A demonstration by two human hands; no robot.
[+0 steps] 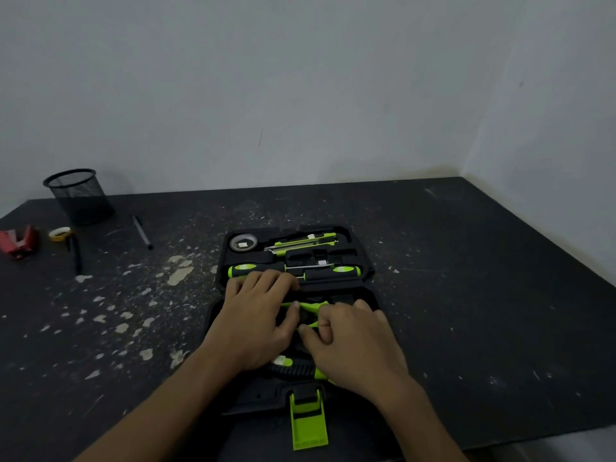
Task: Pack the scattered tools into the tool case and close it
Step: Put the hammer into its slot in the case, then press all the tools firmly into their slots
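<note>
Red gadget (16,241): far to the left of both hands and a little beyond them, on the table (466,278).
Yellow tape roll (60,234): just right of the red gadget, well left of the grip.
Mesh cup (80,195): upright, beyond the tape roll, the farthest thing from the hands on that side.
Black pen (142,232): lying flat, left of and beyond the left hand, apart from the cup.
Left hand (256,315): lies loose with its fingers flat across the middle of the tool case (365,261). The thumb tip touches the green-handled tool (313,305).
Grey tape roll (243,243): in the far half of the case, beyond the left fingers.
Screwdrivers (256,271): two, end to end in the far half, just beyond the left fingertips.
Knife (305,241): in the far half, right of the grey tape roll, beyond the screwdrivers.
Green-handled tool: in the near half of the case, between the two hands, partly hidden by them.
Right hand (350,338): fingers curled, pinching one green handle of that tool where it meets the left thumb.
Black-and-green handle (293,370): in the near half, under the wrists.
Green latch (308,425): on the near edge of the case, flipped down, nearer than both wrists.
</note>
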